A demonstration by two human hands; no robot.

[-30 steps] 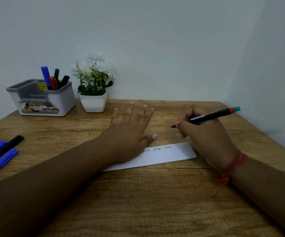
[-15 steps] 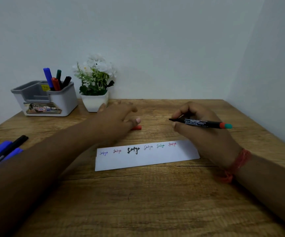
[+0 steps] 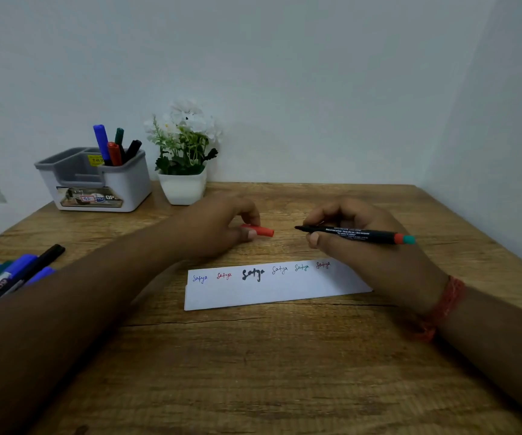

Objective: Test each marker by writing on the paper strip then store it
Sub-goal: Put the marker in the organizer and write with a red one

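Right hand (image 3: 369,246) grips the uncapped marker (image 3: 352,234) level, just beyond the strip (image 3: 272,291) on the counter (image 3: 284,372). Left hand (image 3: 218,227), which pressed flat on the strip a second ago, has left it and now pinches the red cap (image 3: 262,231) beyond the strip. Six words stand written; judged: testing done, capping next, then storage in the holder (image 3: 96,180), far left of the strip.

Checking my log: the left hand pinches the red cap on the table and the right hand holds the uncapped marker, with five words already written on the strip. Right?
Not quite: the head view shows six words on the paper strip, not five. The rest holds: the left hand pinches the red cap and the right hand holds the uncapped marker.
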